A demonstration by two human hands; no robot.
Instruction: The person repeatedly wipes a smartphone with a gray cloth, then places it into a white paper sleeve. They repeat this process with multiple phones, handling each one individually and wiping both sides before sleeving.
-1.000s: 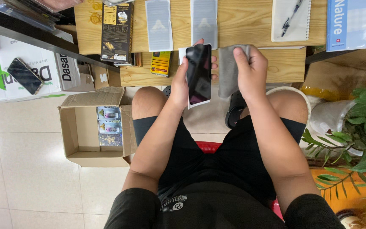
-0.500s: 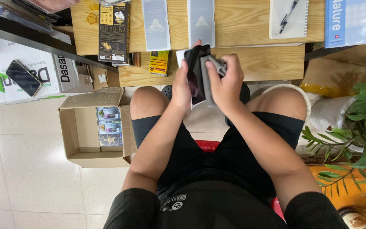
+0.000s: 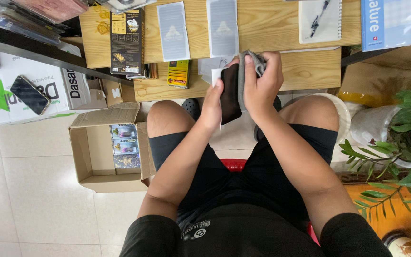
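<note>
- Two phones are in view: at far left, a dark spare phone (image 3: 29,94) lies tilted on a white carton with a green star (image 3: 5,95).
- Just right of the carton, an open cardboard box (image 3: 89,157) sits on the tiled floor beside your left knee, with small colourful packets (image 3: 125,145) stacked against its right wall.
- Above the box, on the wooden desk (image 3: 272,28), a black retail package (image 3: 127,42) lies flat, then two pale film sheets (image 3: 173,31) side by side, each with a faint triangular mark.
- On the lower shelf, a yellow box (image 3: 179,73) rests near the front edge, close to your left hand.
- Your left hand (image 3: 213,105) grasps the black phone (image 3: 229,93) from its left edge, holding it upright over the gap between your knees, in front of the desk's lower shelf.
- Your right hand (image 3: 261,84) is clenched on a grey cloth (image 3: 255,62), fingers curled over the top, pressing the cloth against the phone's right side; the thumb lies on the cloth.
- A white card or sheet (image 3: 215,76) shows just behind the phone's upper left corner; you cannot tell from this view whether it touches the phone.
- Farther right on the desk, a pen (image 3: 320,15) lies across a white notepad (image 3: 320,21), and a blue-and-white book (image 3: 392,21) sits at the corner.
- At far right, a green leafy plant (image 3: 405,143) stands beside your right thigh.
</note>
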